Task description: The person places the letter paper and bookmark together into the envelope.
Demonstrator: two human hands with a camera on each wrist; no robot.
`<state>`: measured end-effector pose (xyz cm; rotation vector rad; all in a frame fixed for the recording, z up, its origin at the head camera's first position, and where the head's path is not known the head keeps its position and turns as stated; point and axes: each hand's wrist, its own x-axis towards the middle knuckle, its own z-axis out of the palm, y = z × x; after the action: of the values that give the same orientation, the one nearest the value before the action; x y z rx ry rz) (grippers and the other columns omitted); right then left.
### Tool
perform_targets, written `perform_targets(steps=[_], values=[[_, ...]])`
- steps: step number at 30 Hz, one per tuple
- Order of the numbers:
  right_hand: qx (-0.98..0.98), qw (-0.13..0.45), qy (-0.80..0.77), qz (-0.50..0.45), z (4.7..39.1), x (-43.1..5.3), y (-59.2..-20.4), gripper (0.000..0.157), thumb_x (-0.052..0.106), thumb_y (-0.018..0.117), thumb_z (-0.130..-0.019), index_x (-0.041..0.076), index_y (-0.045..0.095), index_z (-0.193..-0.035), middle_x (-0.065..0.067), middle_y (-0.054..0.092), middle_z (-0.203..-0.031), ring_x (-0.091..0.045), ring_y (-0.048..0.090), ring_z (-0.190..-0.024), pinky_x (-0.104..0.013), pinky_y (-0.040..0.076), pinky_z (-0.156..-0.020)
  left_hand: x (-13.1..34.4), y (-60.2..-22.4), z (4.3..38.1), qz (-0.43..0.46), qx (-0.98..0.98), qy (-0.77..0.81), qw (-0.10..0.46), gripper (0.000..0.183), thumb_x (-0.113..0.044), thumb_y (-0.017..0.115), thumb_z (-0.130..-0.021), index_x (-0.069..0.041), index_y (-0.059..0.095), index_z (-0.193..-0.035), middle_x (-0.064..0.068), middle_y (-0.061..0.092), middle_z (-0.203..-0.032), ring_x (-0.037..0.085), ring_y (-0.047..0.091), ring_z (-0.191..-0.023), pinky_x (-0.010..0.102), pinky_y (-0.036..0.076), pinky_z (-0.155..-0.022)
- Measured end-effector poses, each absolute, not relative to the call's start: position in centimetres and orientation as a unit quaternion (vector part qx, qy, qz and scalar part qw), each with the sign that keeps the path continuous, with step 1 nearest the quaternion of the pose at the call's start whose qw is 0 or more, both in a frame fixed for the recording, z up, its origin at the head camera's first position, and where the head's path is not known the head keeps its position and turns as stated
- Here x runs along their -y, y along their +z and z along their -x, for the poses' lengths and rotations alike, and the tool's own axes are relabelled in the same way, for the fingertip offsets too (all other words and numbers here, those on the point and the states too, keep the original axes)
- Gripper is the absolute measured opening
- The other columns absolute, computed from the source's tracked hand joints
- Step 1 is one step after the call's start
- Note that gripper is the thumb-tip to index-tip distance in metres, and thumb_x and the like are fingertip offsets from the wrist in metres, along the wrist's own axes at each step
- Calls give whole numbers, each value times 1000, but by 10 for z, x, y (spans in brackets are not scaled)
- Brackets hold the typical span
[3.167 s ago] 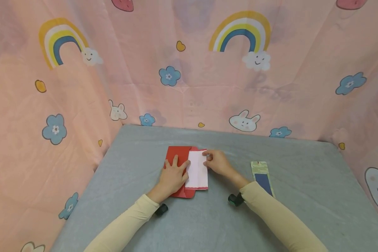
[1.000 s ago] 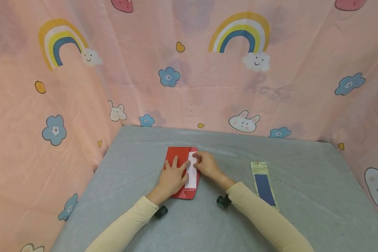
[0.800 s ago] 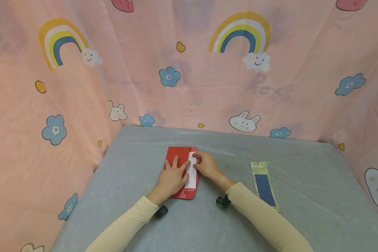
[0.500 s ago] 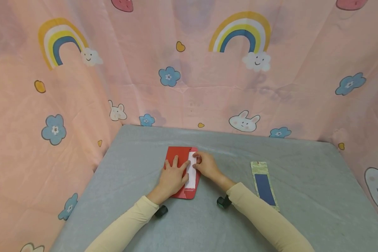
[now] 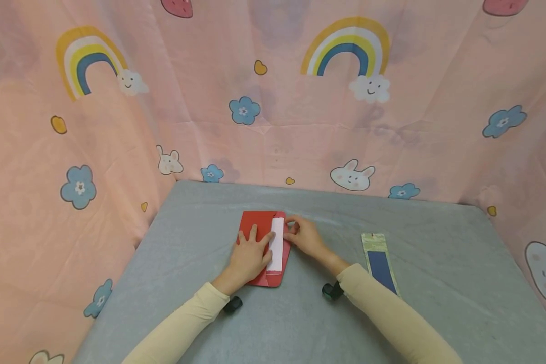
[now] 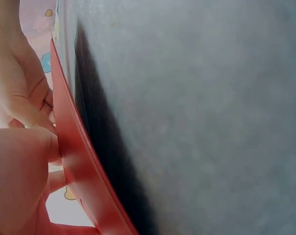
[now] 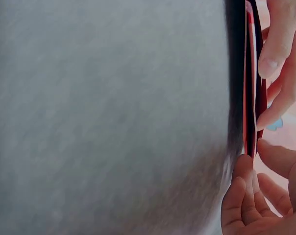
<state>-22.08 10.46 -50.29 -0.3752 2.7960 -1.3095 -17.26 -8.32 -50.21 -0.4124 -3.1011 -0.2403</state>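
Note:
A red envelope (image 5: 258, 218) lies flat on the table. From its right-hand opening a white paper (image 5: 276, 247) with red end bands shows as a narrow strip. My left hand (image 5: 249, 255) rests spread on the envelope, its thumb and index fingertip at the white strip. In the left wrist view, the left thumb (image 6: 20, 171) lies along the red edge. My right hand (image 5: 308, 237) pinches the envelope's right edge, at the pinkish flap. In the right wrist view, its thumb (image 7: 278, 159) is on one side of that edge and curled fingers (image 7: 243, 169) on the other.
A green packet with a dark blue panel (image 5: 382, 270) lies on the grey table cover (image 5: 300, 323) to the right, partly behind the right sleeve (image 5: 387, 308). A pink printed curtain (image 5: 273, 141) rises behind the table and at both sides.
The white paper has slid left into the envelope, from wide to a narrow strip. My right hand has left the paper and moved slightly right to the envelope's edge. My left hand stays put.

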Motion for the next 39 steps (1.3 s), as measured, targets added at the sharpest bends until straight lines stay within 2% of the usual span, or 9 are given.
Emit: perform_targets(steps=[17, 39], values=[[-893, 50, -418, 160, 220, -116, -504, 57, 15, 81, -81, 2, 59, -132, -6, 60, -77, -12, 49, -63, -21, 42, -56, 84, -500, 173, 130, 987, -89, -8, 57, -40, 60, -93, -30, 46, -147, 23, 41, -153, 58, 46, -129, 62, 50, -95], [-901, 62, -400, 157, 220, -109, -503, 62, 19, 82, -80, 3, 58, -135, -3, 57, -76, -11, 49, -65, -20, 40, -58, 85, -503, 174, 133, 987, -86, -3, 56, -41, 58, -94, -31, 45, -148, 22, 42, -153, 58, 47, -129, 61, 52, -93]])
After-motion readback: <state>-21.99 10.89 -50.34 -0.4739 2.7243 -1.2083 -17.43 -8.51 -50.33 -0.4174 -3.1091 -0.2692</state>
